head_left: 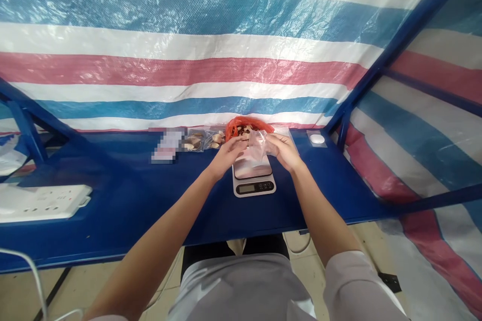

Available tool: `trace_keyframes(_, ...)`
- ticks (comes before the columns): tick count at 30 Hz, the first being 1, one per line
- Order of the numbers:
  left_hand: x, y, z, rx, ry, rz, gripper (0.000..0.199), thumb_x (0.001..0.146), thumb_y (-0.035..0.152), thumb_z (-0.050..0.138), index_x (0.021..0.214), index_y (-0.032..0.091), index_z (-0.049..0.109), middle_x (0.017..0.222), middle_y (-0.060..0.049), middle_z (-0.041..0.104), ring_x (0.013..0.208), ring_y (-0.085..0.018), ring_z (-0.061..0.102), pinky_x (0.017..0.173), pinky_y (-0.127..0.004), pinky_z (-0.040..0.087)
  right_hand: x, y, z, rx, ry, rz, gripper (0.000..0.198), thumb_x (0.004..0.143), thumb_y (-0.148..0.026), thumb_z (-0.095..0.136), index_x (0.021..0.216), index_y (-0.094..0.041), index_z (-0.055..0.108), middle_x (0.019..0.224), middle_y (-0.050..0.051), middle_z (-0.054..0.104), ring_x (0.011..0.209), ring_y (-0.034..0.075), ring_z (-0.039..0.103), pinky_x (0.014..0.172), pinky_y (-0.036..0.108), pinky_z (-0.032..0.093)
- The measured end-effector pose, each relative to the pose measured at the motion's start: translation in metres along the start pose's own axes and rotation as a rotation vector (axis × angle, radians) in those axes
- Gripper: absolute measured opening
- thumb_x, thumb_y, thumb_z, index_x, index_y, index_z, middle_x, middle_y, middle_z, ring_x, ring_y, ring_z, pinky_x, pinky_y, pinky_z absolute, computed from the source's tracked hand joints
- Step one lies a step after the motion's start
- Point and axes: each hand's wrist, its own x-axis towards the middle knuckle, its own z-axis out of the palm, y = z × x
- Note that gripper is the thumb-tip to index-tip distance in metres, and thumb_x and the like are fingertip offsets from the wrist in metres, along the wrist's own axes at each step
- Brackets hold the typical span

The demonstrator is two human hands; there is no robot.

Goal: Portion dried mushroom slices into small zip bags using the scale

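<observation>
A small clear plastic bag [258,146] is pinched in the fingers of my right hand [284,151], above the metal plate of a white kitchen scale [254,186]. My left hand [230,154] is just left of the bag, its fingers stretched out toward it; whether they touch it is unclear. Behind both hands stands an open red plastic bag [248,121] with brown and pale dried slices [245,130] inside, partly hidden by my fingers. The scale's display looks blank.
Two clear bags of dried slices, one [194,141] beside the other [216,139], lie left of the red bag. A white round item [317,138] in clear wrap lies far right. A white power strip [45,201] sits on the blue table [143,195]. Blue metal bars [344,125] frame it.
</observation>
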Motion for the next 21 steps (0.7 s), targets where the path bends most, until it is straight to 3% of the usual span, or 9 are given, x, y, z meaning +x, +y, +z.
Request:
trace_keyframes(4,0.006,-0.004,0.007,-0.256,-0.024,-0.144,0.041,0.077,0.045,0.078,0.109,0.021,0.070,0.110,-0.008,0.074,0.103,-0.021,0.069,0.095,-0.036,0.052,0.005,0.007,0.010,0.095,-0.001,0.012,0.039,0.062,-0.053,0.085,0.085,-0.024,0.075,0.098,0.002,0.078,0.101,0.025,0.073,0.084,0.036,0.060)
trace_keyframes(10,0.006,-0.013,-0.006,-0.339,0.034,-0.112,0.038,0.062,0.034,0.089,0.091,0.018,0.072,0.089,-0.003,0.072,0.080,-0.014,0.066,0.075,-0.027,0.053,0.006,0.013,0.013,0.157,0.059,0.027,0.042,0.059,-0.054,0.087,0.085,-0.023,0.074,0.093,0.002,0.078,0.095,0.024,0.073,0.077,0.034,0.061)
trace_keyframes(15,0.008,-0.010,-0.031,-0.173,0.124,0.027,0.034,0.061,0.038,0.089,0.081,0.017,0.071,0.076,0.000,0.066,0.070,-0.011,0.059,0.065,-0.023,0.049,0.004,0.019,0.012,0.103,0.016,0.059,0.042,0.069,-0.057,0.082,0.094,-0.023,0.076,0.102,0.004,0.079,0.101,0.025,0.073,0.089,0.040,0.060)
trace_keyframes(21,0.025,0.005,-0.072,0.223,0.039,0.126,0.039,0.071,0.044,0.084,0.096,0.015,0.077,0.080,-0.004,0.070,0.058,-0.009,0.052,0.054,-0.023,0.042,0.016,0.019,0.022,-0.021,-0.118,0.037,0.043,0.081,-0.060,0.071,0.103,-0.024,0.078,0.112,0.005,0.077,0.118,0.025,0.068,0.096,0.036,0.057)
